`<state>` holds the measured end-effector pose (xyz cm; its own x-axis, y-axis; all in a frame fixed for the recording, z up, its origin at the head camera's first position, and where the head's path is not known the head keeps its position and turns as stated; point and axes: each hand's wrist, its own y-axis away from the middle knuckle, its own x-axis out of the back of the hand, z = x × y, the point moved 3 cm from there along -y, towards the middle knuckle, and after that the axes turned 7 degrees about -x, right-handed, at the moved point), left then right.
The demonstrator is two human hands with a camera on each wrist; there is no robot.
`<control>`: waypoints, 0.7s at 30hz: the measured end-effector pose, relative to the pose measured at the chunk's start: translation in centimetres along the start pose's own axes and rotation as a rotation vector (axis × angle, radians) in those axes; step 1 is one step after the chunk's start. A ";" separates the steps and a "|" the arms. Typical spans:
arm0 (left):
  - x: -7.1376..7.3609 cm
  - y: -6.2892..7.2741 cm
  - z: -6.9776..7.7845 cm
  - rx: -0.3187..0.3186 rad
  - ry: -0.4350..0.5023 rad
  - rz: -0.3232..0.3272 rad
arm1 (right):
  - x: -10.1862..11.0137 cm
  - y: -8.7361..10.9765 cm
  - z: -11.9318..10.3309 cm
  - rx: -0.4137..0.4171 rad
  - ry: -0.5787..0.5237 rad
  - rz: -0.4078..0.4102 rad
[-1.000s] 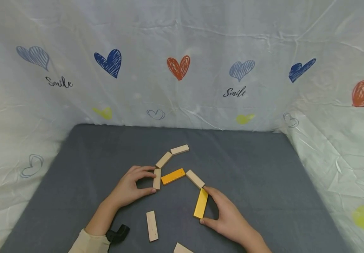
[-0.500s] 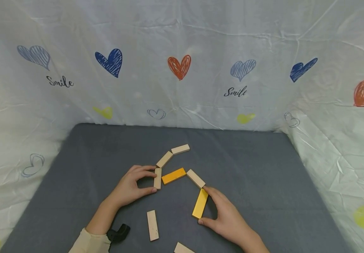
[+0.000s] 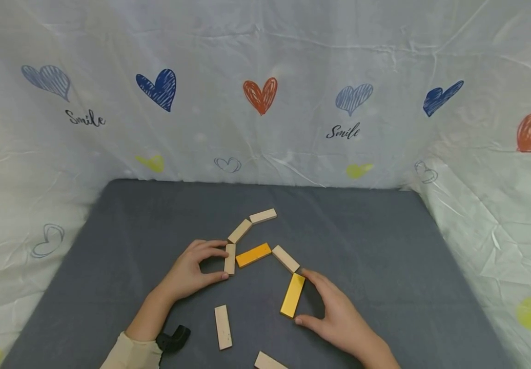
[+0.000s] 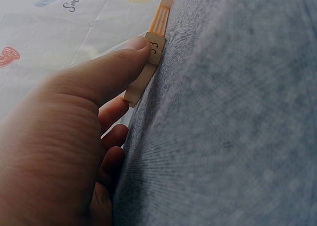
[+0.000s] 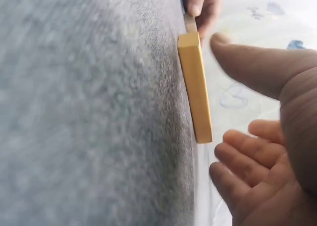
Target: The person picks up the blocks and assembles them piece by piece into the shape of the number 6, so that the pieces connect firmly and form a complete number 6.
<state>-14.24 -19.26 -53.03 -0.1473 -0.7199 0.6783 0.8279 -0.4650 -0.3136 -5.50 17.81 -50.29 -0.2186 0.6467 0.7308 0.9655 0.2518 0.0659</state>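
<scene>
My left hand (image 3: 191, 270) pinches a plain wooden block (image 3: 230, 259) by its ends, thumb at the near end and fingertips at the far end. In the left wrist view the thumb lies against that block's printed end (image 4: 155, 48). Right beside it lies an orange block (image 3: 253, 255), angled toward another plain block (image 3: 286, 259). A yellow block (image 3: 292, 295) continues this line toward the front. My right hand (image 3: 334, 312) is just right of the yellow block, its thumb and fingers spread and apart from it, as the right wrist view also shows.
Two plain blocks, an angled one (image 3: 240, 231) and a far one (image 3: 263, 216), curve away behind the left hand. Loose plain blocks lie nearer the front, one upright in view (image 3: 223, 327) and one cut by the frame edge (image 3: 269, 361). Grey cloth (image 3: 385, 266) covers the table.
The right hand has let go of the yellow block and shifted slightly right. Before that, the yellow block's near end swung a little left. The left hand has kept its hold.
</scene>
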 end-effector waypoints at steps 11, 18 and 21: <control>-0.1 -0.3 0.1 -0.019 0.012 -0.002 | 0.2 3.7 -0.9 -0.021 -0.067 -0.036; 0.0 -0.4 0.2 -0.021 0.011 0.001 | -1.4 6.0 -1.2 0.010 -0.203 -0.126; 0.0 -0.4 0.1 -0.017 0.014 0.001 | -2.3 6.9 -0.9 0.089 -0.299 -0.143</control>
<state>-14.52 -18.98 -52.87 -0.1542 -0.7276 0.6684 0.8187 -0.4729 -0.3259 1.80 17.39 -50.96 -0.3958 0.7794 0.4856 0.9087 0.4090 0.0842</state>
